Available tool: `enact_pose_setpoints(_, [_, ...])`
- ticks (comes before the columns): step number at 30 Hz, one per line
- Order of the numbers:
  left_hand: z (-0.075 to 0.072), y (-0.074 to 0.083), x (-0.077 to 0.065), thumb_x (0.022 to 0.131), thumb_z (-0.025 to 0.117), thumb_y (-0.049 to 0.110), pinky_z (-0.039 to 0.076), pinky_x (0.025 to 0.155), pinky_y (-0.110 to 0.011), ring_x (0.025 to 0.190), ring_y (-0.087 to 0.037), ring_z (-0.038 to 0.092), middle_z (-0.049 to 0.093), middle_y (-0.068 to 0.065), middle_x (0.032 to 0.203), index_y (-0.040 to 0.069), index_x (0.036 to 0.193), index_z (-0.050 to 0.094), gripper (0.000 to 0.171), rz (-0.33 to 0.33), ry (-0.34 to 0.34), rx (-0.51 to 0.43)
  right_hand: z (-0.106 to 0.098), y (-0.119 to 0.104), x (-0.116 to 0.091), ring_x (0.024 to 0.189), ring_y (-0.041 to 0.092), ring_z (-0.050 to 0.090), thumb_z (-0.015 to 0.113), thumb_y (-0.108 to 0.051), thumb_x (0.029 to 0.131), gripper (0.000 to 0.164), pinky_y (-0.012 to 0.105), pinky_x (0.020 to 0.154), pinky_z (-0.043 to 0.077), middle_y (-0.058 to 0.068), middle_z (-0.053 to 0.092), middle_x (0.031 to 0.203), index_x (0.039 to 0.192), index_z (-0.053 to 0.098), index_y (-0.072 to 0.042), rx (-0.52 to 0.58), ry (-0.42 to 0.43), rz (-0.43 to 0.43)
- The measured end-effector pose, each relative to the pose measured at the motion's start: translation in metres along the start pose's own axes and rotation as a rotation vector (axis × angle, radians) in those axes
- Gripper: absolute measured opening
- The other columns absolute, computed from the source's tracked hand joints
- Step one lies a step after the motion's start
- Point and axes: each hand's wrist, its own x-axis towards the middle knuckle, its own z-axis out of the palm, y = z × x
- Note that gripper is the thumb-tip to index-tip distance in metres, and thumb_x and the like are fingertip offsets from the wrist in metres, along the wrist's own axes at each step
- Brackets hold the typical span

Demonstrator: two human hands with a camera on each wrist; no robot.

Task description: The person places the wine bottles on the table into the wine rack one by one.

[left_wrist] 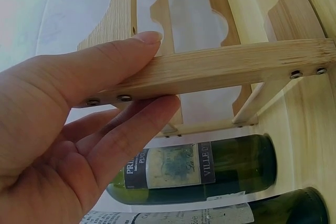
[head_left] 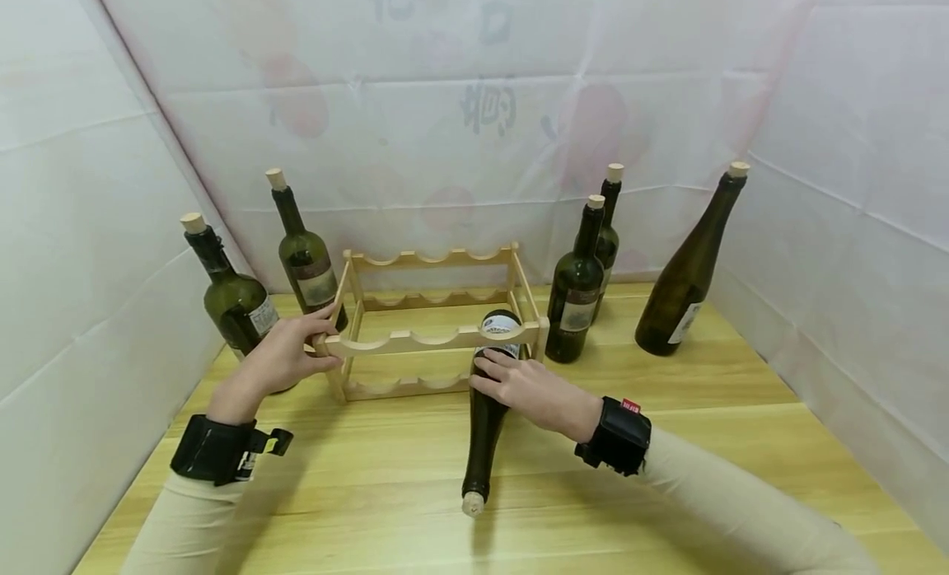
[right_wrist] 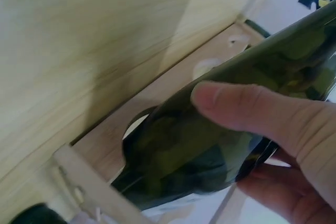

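A light wooden wine rack (head_left: pixel 400 342) with scalloped rails stands mid-table. My left hand (head_left: pixel 276 357) pinches its left front corner; in the left wrist view, thumb and fingers close on opposite faces of a top side bar (left_wrist: pixel 226 66). With my right hand (head_left: pixel 539 392) I grip a dark green wine bottle (head_left: pixel 485 435) around its body. It lies with its base inside the rack's right end, between the upper and lower front rails, and its corked neck points toward me. The right wrist view shows my thumb (right_wrist: pixel 231 100) along the bottle's side.
Left of the rack stand two corked green bottles, a nearer one (head_left: pixel 240 303) and a farther one (head_left: pixel 304 258). On the right, one bottle (head_left: pixel 574 282) stands close to the rack, another (head_left: pixel 608 229) behind it, and a slimmer one (head_left: pixel 682 274) farther right. White cloth walls (head_left: pixel 445 163) surround the table.
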Motion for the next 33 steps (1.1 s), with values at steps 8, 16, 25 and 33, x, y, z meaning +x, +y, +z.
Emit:
enact_pose_setpoints(8, [-0.001, -0.001, -0.002, 0.073, 0.081, 0.011, 0.048, 0.056, -0.03, 0.065, -0.008, 0.057, 0.041, -0.024, 0.143, 0.013, 0.091, 0.069, 0.022, -0.006, -0.008, 0.005, 0.012, 0.014, -0.006, 0.129, 0.031, 0.041, 0.067, 0.011, 0.078, 0.062, 0.027, 0.064, 0.053, 0.018, 0.049, 0.139, 0.135, 0.055, -0.01, 0.012, -0.019, -0.054])
enact_pose_setpoints(16, [0.0, 0.001, 0.0, 0.072, 0.082, 0.01, 0.047, 0.057, -0.031, 0.069, -0.012, 0.059, 0.042, -0.023, 0.143, 0.013, 0.09, 0.068, 0.022, -0.001, -0.004, -0.006, 0.014, 0.017, -0.01, 0.134, 0.032, 0.034, 0.063, 0.014, 0.081, 0.067, 0.027, 0.062, 0.05, 0.018, 0.038, 0.148, 0.142, 0.047, -0.01, 0.118, -0.084, 0.002])
enact_pose_setpoints(25, [0.0, 0.003, 0.0, 0.073, 0.081, 0.01, 0.048, 0.059, -0.032, 0.073, -0.014, 0.06, 0.041, -0.023, 0.143, 0.012, 0.091, 0.069, 0.021, -0.005, -0.012, -0.011, 0.005, 0.017, -0.007, 0.126, 0.028, 0.045, 0.052, 0.002, 0.087, 0.047, 0.035, 0.083, 0.05, 0.02, 0.048, 0.139, 0.134, 0.055, -0.006, 0.405, -0.004, 0.133])
enact_pose_setpoints(33, [0.0, 0.003, 0.0, 0.073, 0.081, 0.01, 0.045, 0.055, -0.03, 0.062, -0.009, 0.055, 0.04, -0.023, 0.143, 0.012, 0.094, 0.07, 0.023, -0.01, -0.014, -0.007, 0.0, 0.004, -0.004, 0.042, 0.002, 0.028, 0.049, -0.03, 0.095, 0.038, 0.02, 0.043, 0.024, -0.013, 0.032, 0.05, 0.059, 0.044, -0.022, 0.45, 0.201, 0.467])
